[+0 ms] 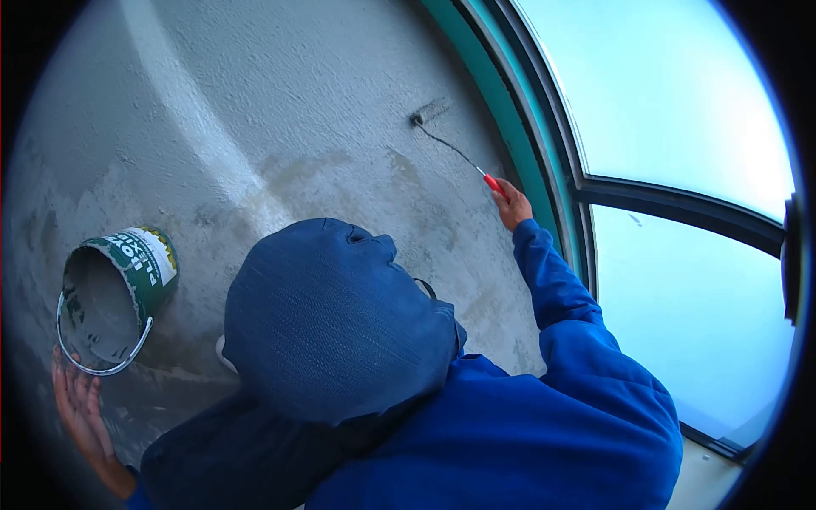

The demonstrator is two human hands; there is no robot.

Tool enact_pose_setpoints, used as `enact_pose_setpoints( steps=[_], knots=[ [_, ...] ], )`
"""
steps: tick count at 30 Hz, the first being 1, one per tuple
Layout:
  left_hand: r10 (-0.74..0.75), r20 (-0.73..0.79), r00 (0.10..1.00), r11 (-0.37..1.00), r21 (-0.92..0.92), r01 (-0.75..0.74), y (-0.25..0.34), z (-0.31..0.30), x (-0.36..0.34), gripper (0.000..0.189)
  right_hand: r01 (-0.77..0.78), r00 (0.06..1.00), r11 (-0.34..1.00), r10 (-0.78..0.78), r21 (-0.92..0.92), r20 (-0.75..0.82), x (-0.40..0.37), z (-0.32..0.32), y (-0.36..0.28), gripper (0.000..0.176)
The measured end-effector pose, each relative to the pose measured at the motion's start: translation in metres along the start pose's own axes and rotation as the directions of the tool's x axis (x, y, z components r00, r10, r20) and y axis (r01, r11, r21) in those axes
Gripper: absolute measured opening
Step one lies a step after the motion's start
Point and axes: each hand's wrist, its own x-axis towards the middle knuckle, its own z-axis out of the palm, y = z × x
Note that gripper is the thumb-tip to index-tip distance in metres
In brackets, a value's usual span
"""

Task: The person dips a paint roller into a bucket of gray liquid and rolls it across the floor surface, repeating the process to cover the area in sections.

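My right hand (512, 206) is wrapped round the red grip of a small paint roller (466, 159), arm stretched forward. A long, thin wire frame runs from the grip to the roller head, which rests on the grey coated surface (280, 76) beside a darker strip. At the lower left, my left hand (85, 408) has its fingers extended close to a green bucket (151, 285), right by its metal handle (129, 364). Grey coating material shows inside the bucket, and its walls are smeared with it.
A teal-green edge (518, 140) and a dark window frame (582, 191) with pale glass (671, 110) curve along the right. A rounded shape in dark blue cloth (340, 323) fills the lower middle, hiding the surface behind it. Patchier, browner coating lies near the middle.
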Motion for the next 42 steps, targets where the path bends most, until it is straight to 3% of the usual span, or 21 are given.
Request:
enact_pose_setpoints(
  steps=[7, 11, 17, 19, 24, 28, 32, 37, 40, 42],
  knots=[
    [-0.032, -0.082, 0.996, 0.995, -0.092, 0.024, 0.01, 0.016, 0.002, 0.055, -0.205, 0.973, 0.978, 0.208, -0.045, 0.097, -0.165, -0.006, 0.102, 0.038],
    [-0.014, -0.007, 1.0, 0.997, -0.075, 0.014, 0.004, -0.001, 0.012, 0.057, -0.255, 0.961, 0.961, 0.265, -0.11, 0.082, -0.231, -0.021, 0.124, 0.039],
    [0.037, 0.001, 0.999, 0.997, -0.07, -0.036, 0.009, 0.009, 0.005, 0.055, -0.196, 0.973, 0.98, 0.197, -0.018, 0.123, -0.172, 0.005, 0.075, 0.038],
    [0.033, -0.035, 0.999, 0.996, -0.077, -0.036, 0.012, 0.017, 0.001, 0.055, -0.094, 0.994, 0.995, 0.093, 0.023, 0.062, -0.135, 0.015, 0.043, 0.036],
    [0.01, -0.016, 1.0, 0.995, -0.104, -0.012, 0.01, 0.012, 0.002, 0.057, -0.022, 0.999, 0.999, 0.021, 0.038, 0.03, -0.042, 0.03, -0.046, 0.036],
    [0.04, -0.035, 0.999, 0.994, -0.098, -0.043, 0.011, 0.02, 0.001, 0.057, 0.099, 0.995, 0.993, -0.097, 0.066, -0.033, -0.016, 0.029, -0.098, 0.036],
    [0.065, -0.031, 0.997, 0.994, -0.092, -0.067, 0.007, 0.015, 0.004, 0.056, 0.126, 0.992, 0.991, -0.125, 0.047, -0.036, -0.026, 0.037, -0.094, 0.035],
    [0.031, 0.017, 0.999, 0.97, -0.24, -0.026, 0.005, 0.005, 0.007, 0.056, -0.051, 0.996, 0.997, 0.048, 0.053, 0.069, -0.108, 0.03, -0.037, 0.035],
    [-0.208, -0.143, 0.968, 0.821, -0.564, 0.093, 0.024, 0.036, 0.004, 0.056, -0.163, 0.98, 0.987, 0.161, 0.007, 0.114, -0.176, 0.021, 0.02, 0.036],
    [-0.373, -0.2, 0.906, 0.741, -0.652, 0.161, 0.037, 0.052, 0.004, 0.05, -0.216, 0.967, 0.973, 0.224, -0.075, 0.122, -0.216, 0.003, 0.033, 0.037]
  ],
)
